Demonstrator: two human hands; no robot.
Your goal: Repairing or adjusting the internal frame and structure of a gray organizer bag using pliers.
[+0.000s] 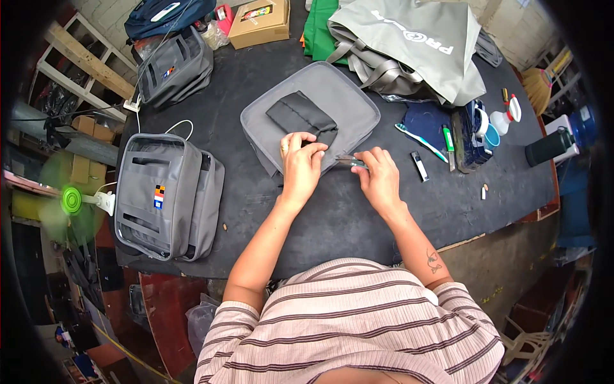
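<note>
A grey fabric bag [348,96] lies flat on the dark table in front of me, with a folded dark grey piece of cloth [300,115] on top of it. My left hand [299,168] is closed at the near corner of that dark cloth, its thumb and fingers pinching the edge. Just to its right, my right hand [378,179] is wrapped around small thread snips [350,161]. The blades point left, toward the bag's near edge and my left fingertips. Any thread between them is too small to make out.
Stacked grey bags [153,221] stand at the left, another grey bag [176,70] behind them. A small fan [71,200] spins at the left edge. To the right lie a toothbrush [422,142], a lighter-like item [419,166] and a spray bottle [505,116]. A large grey tote [409,45] fills the back.
</note>
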